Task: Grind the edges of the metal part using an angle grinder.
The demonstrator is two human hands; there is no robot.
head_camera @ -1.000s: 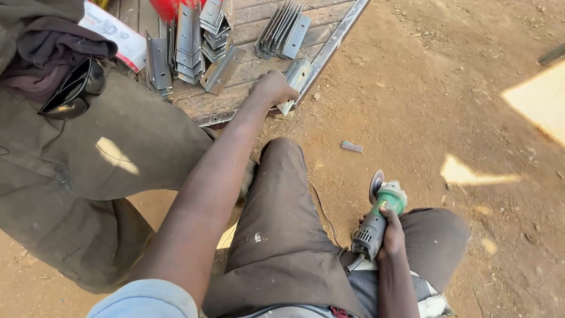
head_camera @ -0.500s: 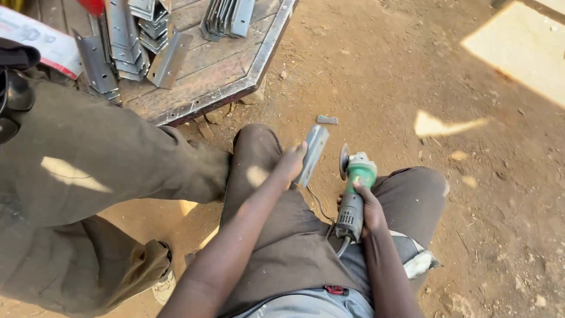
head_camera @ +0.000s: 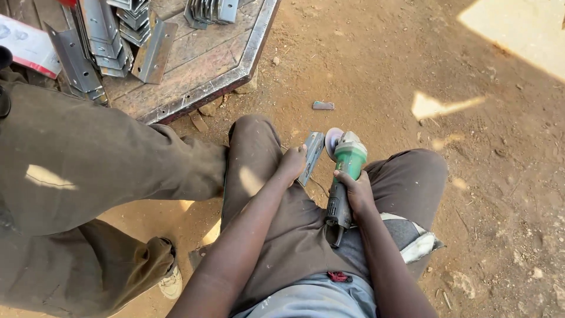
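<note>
Bare reddish dirt ground (head_camera: 471, 194) all round. Second person in baggy olive trousers (head_camera: 88, 176) close at left. Low wooden table with metal rim (head_camera: 200, 65) above, carrying heaps of grey folded metal brackets (head_camera: 100, 35). Green-and-grey angle grinder (head_camera: 344, 176) lies between knees, right hand (head_camera: 356, 191) gripping its body. Left hand (head_camera: 292, 163) clenched round flat grey metal bracket (head_camera: 312, 154), just beside grinder disc.

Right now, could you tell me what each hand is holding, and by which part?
Left hand grips the metal bracket by its lower end; right hand holds the green angle grinder around its body.
</note>
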